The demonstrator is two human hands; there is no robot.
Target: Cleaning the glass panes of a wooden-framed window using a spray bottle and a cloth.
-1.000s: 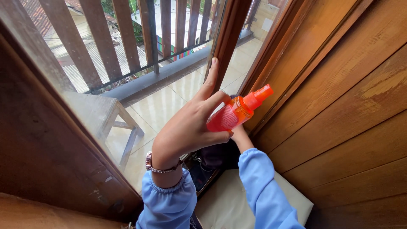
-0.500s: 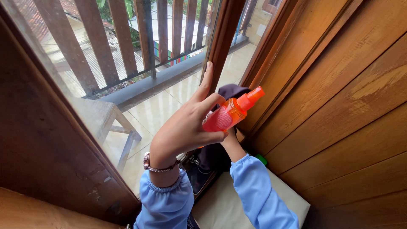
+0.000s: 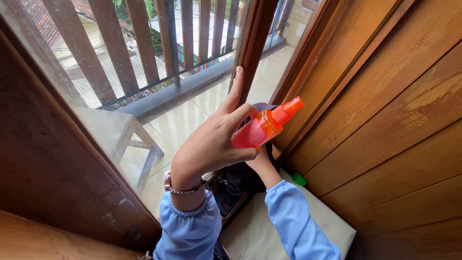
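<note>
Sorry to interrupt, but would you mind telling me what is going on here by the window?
A person in light blue sleeves holds an orange spray bottle in the left hand, raised near the wooden window frame with the nozzle toward the wood panelling. The right hand is mostly hidden behind the left, close to the frame, near a dark cloth.

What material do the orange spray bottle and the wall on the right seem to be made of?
Orange spray bottle in the left hand: probably translucent plastic, since light glows through it. Brown plank wall: wood, seemingly varnished; grain lines and a soft sheen show.
</note>
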